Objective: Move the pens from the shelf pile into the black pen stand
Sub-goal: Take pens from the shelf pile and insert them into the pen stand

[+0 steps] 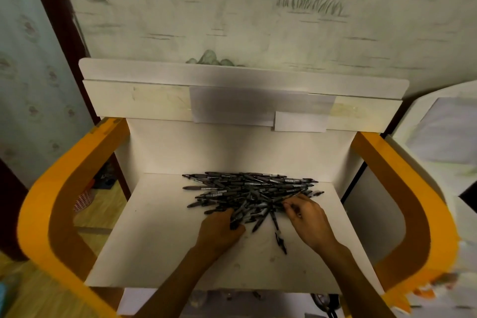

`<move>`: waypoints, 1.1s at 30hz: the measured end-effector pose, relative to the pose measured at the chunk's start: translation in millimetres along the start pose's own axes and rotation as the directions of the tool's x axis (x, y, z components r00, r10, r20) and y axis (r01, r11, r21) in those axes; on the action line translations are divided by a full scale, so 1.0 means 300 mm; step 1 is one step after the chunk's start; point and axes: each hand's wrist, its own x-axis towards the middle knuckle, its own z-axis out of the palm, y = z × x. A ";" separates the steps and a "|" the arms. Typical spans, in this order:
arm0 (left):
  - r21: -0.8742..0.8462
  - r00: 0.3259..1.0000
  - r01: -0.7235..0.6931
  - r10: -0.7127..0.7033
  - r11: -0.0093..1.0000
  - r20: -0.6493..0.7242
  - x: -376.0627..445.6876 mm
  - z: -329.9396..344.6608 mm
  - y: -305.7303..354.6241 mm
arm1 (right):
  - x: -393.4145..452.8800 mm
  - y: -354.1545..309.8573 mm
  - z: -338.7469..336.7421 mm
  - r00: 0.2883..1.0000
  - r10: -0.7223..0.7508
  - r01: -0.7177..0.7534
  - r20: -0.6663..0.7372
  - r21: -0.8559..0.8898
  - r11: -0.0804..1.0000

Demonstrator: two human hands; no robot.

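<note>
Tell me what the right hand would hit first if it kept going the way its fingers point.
The right hand points up and left into the pile of pens. Its fingertips are already at the pile's near edge, so more pens come first, probably well before the shelf's back wall.

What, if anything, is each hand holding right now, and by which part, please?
The left hand grips a few pens from the pile's near edge; where along them is hidden. The right hand pinches one pen there.
</note>
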 end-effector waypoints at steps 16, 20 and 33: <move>-0.790 0.796 -0.155 -0.399 0.593 -0.455 -0.053 -0.137 -0.064 | 0.011 -0.130 0.066 0.993 -0.100 0.100 0.057 0.004 0.995; -0.760 0.774 -0.111 -0.425 0.640 -0.470 -0.056 -0.085 -0.132 | 0.007 -0.143 0.069 0.992 -0.105 0.105 0.067 -0.001 0.994; -0.675 0.808 -0.053 -0.366 0.736 -0.462 -0.059 -0.064 -0.159 | 0.008 -0.187 0.055 0.992 -0.119 0.118 0.052 0.017 0.993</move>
